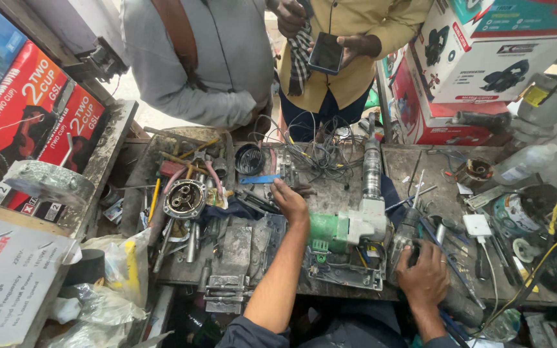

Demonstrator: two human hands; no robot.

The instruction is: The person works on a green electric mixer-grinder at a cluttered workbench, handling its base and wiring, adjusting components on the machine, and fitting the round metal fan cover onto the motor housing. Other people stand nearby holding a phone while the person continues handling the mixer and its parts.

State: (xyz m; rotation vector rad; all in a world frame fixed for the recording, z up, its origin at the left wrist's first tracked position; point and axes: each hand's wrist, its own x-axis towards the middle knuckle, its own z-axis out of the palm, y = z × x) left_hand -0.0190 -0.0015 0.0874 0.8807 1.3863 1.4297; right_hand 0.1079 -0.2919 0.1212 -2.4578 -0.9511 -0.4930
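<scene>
The right hand (424, 274) closes its grip around a dark metal part at the near end of a green and grey power drill (349, 225). The left hand (289, 201), loosely open beyond it, reaches among small parts on the cluttered metal surface (330, 193), apparently mid-repair; next calls for a steady hold.

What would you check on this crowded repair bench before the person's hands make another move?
1. Left hand free of a load: ok, it reaches among small tools on the bench with nothing clearly gripped.
2. Right hand has a firm hold: ok, it is closed on a dark tool part.
3. Green and grey power tool lying steady: ok, it lies flat between the hands.
4. Tool unplugged: cannot tell, the tangle of wires hides where cords end.
5. Room for the left hand: not ok, metal parts crowd it.
6. Bystanders clear: ok, two stand behind the bench.
</scene>
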